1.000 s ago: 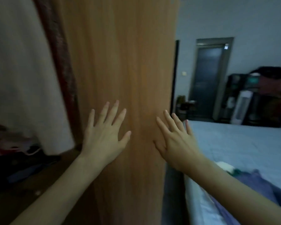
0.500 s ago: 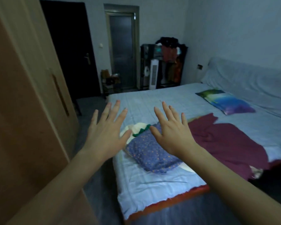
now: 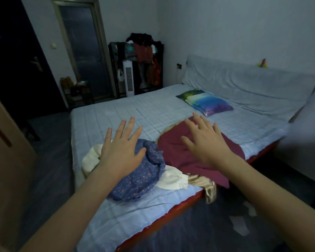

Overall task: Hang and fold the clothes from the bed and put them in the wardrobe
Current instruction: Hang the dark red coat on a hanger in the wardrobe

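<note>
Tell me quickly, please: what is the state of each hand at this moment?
Left hand: open, fingers spread, holding nothing.
Right hand: open, fingers spread, holding nothing.

Maroon garment, blue floral garment

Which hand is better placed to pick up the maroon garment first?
Probably the right hand: it hovers open directly over the maroon garment. The left hand, also open, is over the blue floral garment beside it, so it would need to cross over.
</note>
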